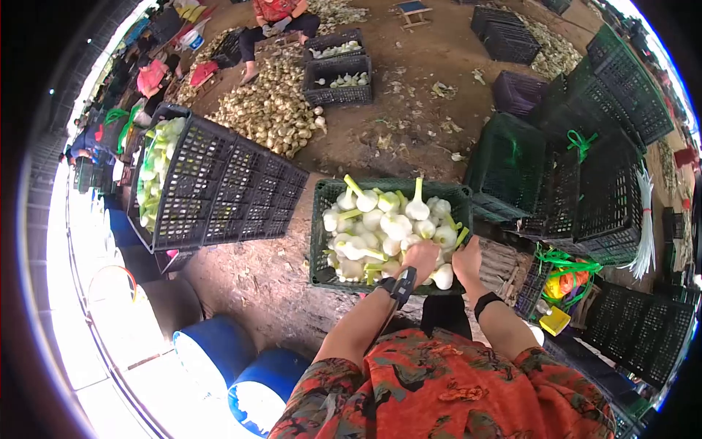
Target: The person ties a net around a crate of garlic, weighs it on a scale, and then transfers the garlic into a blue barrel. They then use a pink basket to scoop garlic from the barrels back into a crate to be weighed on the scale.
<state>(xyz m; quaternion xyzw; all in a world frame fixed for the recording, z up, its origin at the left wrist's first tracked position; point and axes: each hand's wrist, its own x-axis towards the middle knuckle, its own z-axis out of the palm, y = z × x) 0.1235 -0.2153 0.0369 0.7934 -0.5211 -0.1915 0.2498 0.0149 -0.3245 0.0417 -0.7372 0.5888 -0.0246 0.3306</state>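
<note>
A green plastic crate (322, 219) full of white bulbs with green stalks (387, 227) stands on the dirt floor in front of me. My left hand (420, 257) lies on the bulbs near the crate's near edge, fingers curled over them. My right hand (468, 260) reaches into the crate's near right corner, next to a white bulb (443, 276). Whether either hand grips a bulb is not clear. Both wrists wear dark bands.
Stacked black crates (219, 190) holding green-white bulbs stand to the left. Empty green and black crates (570, 183) are stacked on the right. Blue barrels (219, 351) are at lower left. A pile of bulbs (270, 110) and a seated person (278, 22) are farther back.
</note>
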